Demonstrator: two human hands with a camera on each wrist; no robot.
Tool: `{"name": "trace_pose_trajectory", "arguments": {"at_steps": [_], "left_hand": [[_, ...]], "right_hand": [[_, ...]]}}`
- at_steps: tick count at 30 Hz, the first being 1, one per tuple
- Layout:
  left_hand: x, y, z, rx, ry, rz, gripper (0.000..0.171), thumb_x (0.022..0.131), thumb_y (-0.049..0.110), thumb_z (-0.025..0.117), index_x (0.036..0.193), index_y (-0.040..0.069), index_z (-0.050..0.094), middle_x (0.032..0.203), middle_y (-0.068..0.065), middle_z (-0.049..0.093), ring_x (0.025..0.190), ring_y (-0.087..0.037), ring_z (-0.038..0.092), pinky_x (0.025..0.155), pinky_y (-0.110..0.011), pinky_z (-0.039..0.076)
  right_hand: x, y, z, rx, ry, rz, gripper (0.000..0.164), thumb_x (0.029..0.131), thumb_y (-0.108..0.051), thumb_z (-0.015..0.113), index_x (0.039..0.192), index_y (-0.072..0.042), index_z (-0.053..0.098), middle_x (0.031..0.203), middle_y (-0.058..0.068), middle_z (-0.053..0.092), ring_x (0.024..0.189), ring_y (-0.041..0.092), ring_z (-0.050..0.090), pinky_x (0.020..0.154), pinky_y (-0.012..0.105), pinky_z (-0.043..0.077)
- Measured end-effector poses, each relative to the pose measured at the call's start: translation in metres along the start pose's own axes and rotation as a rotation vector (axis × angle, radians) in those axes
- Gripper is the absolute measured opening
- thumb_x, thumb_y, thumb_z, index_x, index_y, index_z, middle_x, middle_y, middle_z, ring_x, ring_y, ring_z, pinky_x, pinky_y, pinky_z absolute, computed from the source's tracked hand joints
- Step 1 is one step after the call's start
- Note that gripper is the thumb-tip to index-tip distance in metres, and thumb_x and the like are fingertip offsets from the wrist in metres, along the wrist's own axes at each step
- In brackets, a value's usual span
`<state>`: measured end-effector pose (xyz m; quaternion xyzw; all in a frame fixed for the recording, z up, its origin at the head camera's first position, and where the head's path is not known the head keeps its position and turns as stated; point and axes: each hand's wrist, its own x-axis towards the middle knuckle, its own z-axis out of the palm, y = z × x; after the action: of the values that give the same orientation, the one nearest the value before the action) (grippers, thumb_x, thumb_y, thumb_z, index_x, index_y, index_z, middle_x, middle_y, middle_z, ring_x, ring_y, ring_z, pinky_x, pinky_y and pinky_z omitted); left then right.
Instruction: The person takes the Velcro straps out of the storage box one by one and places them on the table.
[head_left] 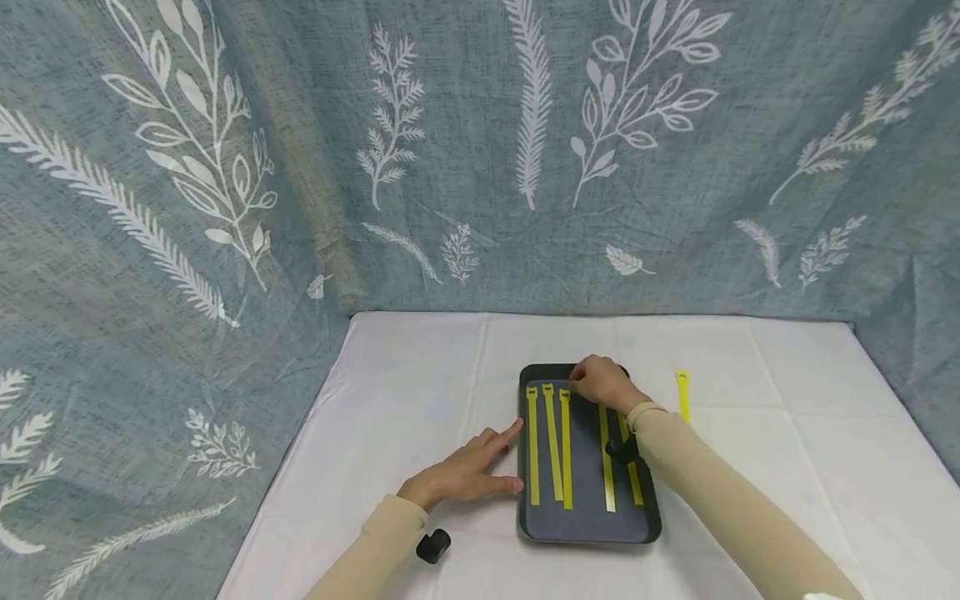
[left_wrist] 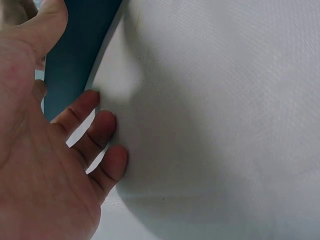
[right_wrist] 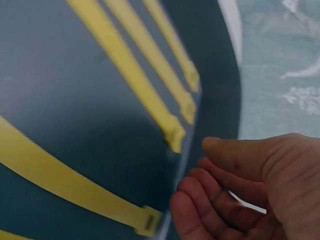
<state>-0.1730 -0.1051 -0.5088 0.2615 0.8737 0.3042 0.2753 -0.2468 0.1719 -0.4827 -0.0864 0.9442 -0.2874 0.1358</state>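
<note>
A dark tray (head_left: 585, 529) lies on the white-covered table, with several yellow straps (head_left: 552, 442) laid lengthwise in it. My left hand (head_left: 510, 454) rests flat on the cloth, its straight fingers (left_wrist: 102, 127) at the tray's left edge (left_wrist: 75, 45). At the tray's far end is my right hand (head_left: 592, 382), fingers loosely curled over the strap tops. In the right wrist view that hand (right_wrist: 215, 180) holds nothing. Its fingertips hover just beside the buckle end of one strap (right_wrist: 147, 220). Three more straps (right_wrist: 172, 132) lie parallel beyond it.
One more yellow strap (head_left: 683, 396) lies on the cloth to the right of the tray. The white tablecloth (head_left: 420, 375) stretches out to both sides. A blue-grey leaf-print curtain (head_left: 480, 167) hangs behind and to the left.
</note>
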Motion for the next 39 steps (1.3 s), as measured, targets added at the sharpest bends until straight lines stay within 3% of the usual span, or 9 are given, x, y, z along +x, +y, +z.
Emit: {"name": "trace_pose_trajectory", "arguments": {"at_steps": [4,10,16,20,25,34,39], "left_hand": [[0.001,-0.001,-0.001,-0.005,-0.005,0.001,0.094,0.093,0.050,0.070,0.164,0.029,0.013,0.137,-0.007,0.048,0.127,-0.023,0.045,0.113,-0.052,0.038],[0.002,-0.001,-0.004,-0.003,-0.006,0.008,0.094,0.093,0.050,0.070,0.165,0.028,0.013,0.137,-0.007,0.049,0.127,-0.023,0.046,0.113,-0.052,0.038],[0.000,-0.001,-0.005,-0.001,-0.008,0.000,0.094,0.092,0.050,0.070,0.164,0.028,0.014,0.137,-0.008,0.049,0.127,-0.023,0.046,0.113,-0.053,0.038],[-0.002,0.000,-0.004,-0.007,-0.017,-0.010,0.095,0.092,0.052,0.070,0.164,0.028,0.014,0.137,-0.007,0.049,0.127,-0.023,0.046,0.113,-0.053,0.038],[-0.002,-0.001,-0.005,-0.012,-0.016,-0.004,0.094,0.092,0.054,0.069,0.164,0.030,0.013,0.138,-0.006,0.048,0.128,-0.022,0.045,0.113,-0.052,0.038],[-0.002,-0.001,-0.005,-0.010,-0.012,0.003,0.093,0.093,0.052,0.068,0.165,0.028,0.013,0.139,-0.008,0.047,0.130,-0.025,0.045,0.114,-0.054,0.036],[-0.003,0.001,-0.003,-0.016,-0.014,0.002,0.093,0.093,0.050,0.069,0.165,0.027,0.014,0.138,-0.008,0.048,0.128,-0.024,0.045,0.113,-0.054,0.036]], "right_hand": [[0.000,-0.001,0.013,-0.074,-0.005,0.013,0.038,0.097,-0.021,0.069,0.124,0.006,0.068,0.121,0.024,0.070,0.105,0.036,0.069,0.089,0.048,0.056],[0.001,-0.001,0.025,-0.177,0.046,-0.025,0.036,0.094,-0.023,0.074,0.118,0.004,0.071,0.113,0.020,0.068,0.097,0.031,0.066,0.082,0.044,0.056],[0.000,-0.003,0.030,-0.137,0.049,-0.017,0.030,0.094,-0.020,0.074,0.113,0.003,0.069,0.110,0.017,0.065,0.094,0.027,0.063,0.081,0.042,0.055],[-0.001,-0.003,0.031,-0.078,0.014,0.008,0.019,0.095,-0.017,0.073,0.102,-0.001,0.068,0.102,0.013,0.063,0.081,0.020,0.059,0.073,0.037,0.052],[-0.002,-0.002,0.026,0.028,0.032,0.021,0.012,0.095,-0.015,0.071,0.094,-0.004,0.065,0.092,0.011,0.066,0.072,0.019,0.056,0.067,0.034,0.047],[-0.003,0.010,0.016,0.382,-0.014,0.070,0.019,0.101,-0.017,0.059,0.112,-0.001,0.061,0.093,0.014,0.069,0.077,0.022,0.062,0.069,0.034,0.051],[-0.004,0.015,0.016,0.512,-0.037,0.102,0.030,0.103,-0.020,0.058,0.122,0.003,0.062,0.107,0.017,0.072,0.082,0.018,0.066,0.074,0.034,0.057]]}}
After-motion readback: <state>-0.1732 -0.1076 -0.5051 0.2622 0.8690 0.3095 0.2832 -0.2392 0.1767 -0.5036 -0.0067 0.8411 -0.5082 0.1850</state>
